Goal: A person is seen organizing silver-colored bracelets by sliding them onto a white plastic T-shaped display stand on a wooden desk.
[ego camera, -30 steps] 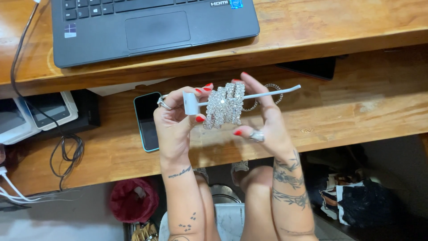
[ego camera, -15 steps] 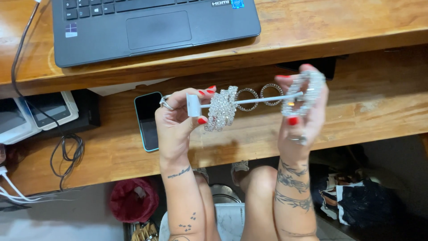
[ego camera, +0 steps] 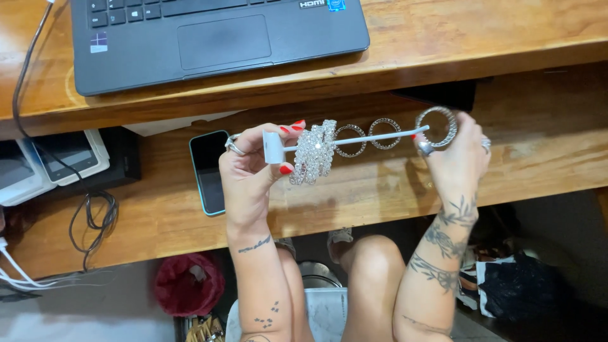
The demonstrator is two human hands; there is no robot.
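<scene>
Head view showed a thin white rod held level between both hands, its long axis running left-right above the lower wooden shelf. The left hand had the rod's blocky white end pinched: thumb underneath, fingers curled over the top, pressed tight on it. The rest of the rod ran off to the right of those fingers.

A dense stack of sparkly bangles sat threaded on the rod just right of the left fingertips, nearly touching them. Two single rings hung further along, spaced apart, near mid-rod.

The right hand was at the rod's free tip. Its fingers were closed round one more sparkly bangle, held face-on to the camera, the rod tip touching or just inside its rim; I couldn't tell which. So that bangle lay at the far right end and the right hand was the nearer one; the left only steadied the rod.

Left of the left hand a dark phone lay flat on the shelf. A laptop sat on the desk top beyond both hands.
</scene>
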